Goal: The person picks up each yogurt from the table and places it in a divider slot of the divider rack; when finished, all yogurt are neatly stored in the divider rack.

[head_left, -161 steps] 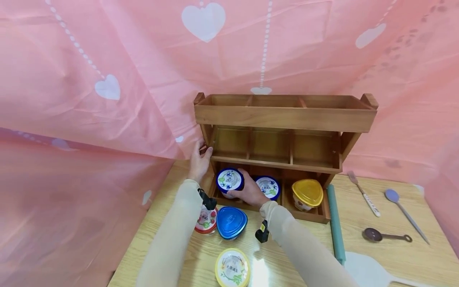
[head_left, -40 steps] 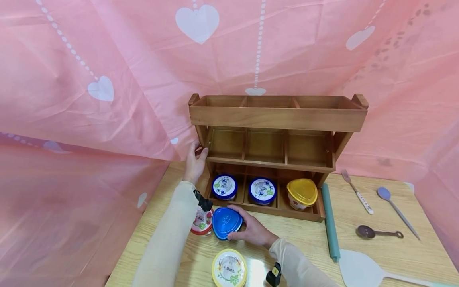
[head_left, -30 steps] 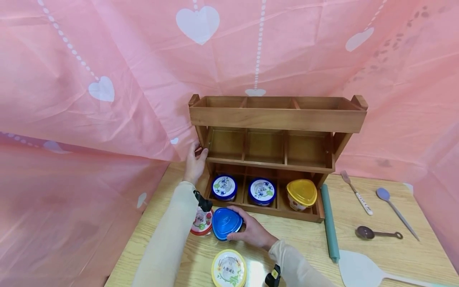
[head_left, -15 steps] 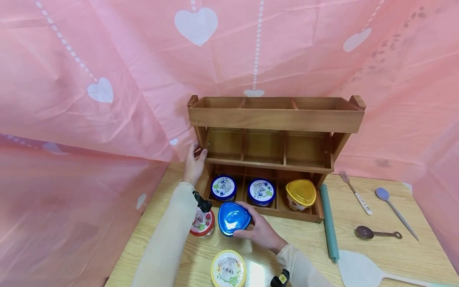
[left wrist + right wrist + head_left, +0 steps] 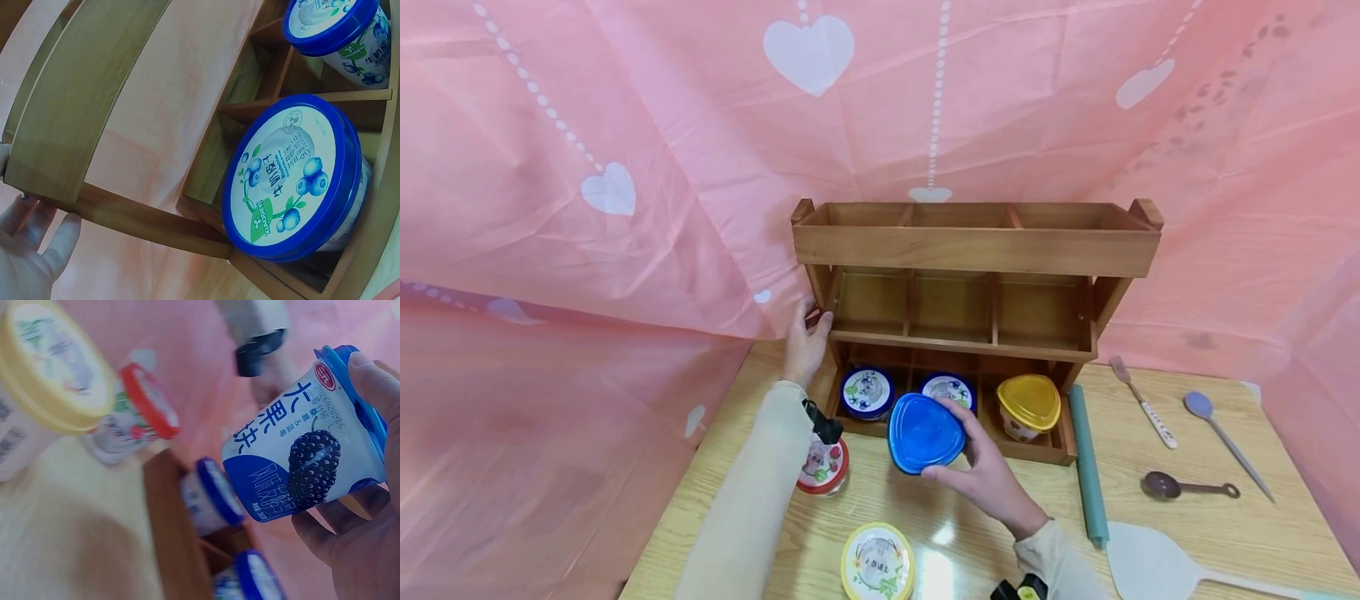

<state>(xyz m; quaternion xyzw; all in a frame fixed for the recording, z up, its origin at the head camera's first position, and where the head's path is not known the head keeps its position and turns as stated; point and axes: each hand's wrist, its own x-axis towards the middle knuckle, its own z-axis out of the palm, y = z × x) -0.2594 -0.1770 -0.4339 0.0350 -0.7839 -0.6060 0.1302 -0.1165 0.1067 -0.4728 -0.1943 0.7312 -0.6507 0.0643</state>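
Note:
My right hand (image 5: 992, 483) holds a yogurt cup with a rounded-triangular blue lid (image 5: 925, 435), raised in front of the bottom tier of a wooden rack (image 5: 977, 250). In the right wrist view, that yogurt cup (image 5: 294, 456) shows a blackberry picture and is tilted, with thumb at the lid and fingers beneath. My left hand (image 5: 807, 343) grips the rack's left end at the middle tier; its fingers (image 5: 59, 247) show in the left wrist view. Two blue-lidded round tubs, one at left (image 5: 867, 392), one in the middle (image 5: 947, 386) partly hidden, and a yellow-lidded cup (image 5: 1030, 404) fill the bottom tier.
A red-lidded tub (image 5: 823, 467) and a pale yellow-lidded tub (image 5: 878, 562) stand on the wooden table (image 5: 992, 550). Right of the rack lie a green roll (image 5: 1087, 467), a fork (image 5: 1142, 400), a blue-headed spoon (image 5: 1225, 442), a brown measuring spoon (image 5: 1165, 486) and a white spatula (image 5: 1150, 558).
Earlier my right hand let go of the left blue-lidded tub in the bottom tier. It then took the blue-lidded yogurt cup and lifted it up and right. My left hand stays at the rack.

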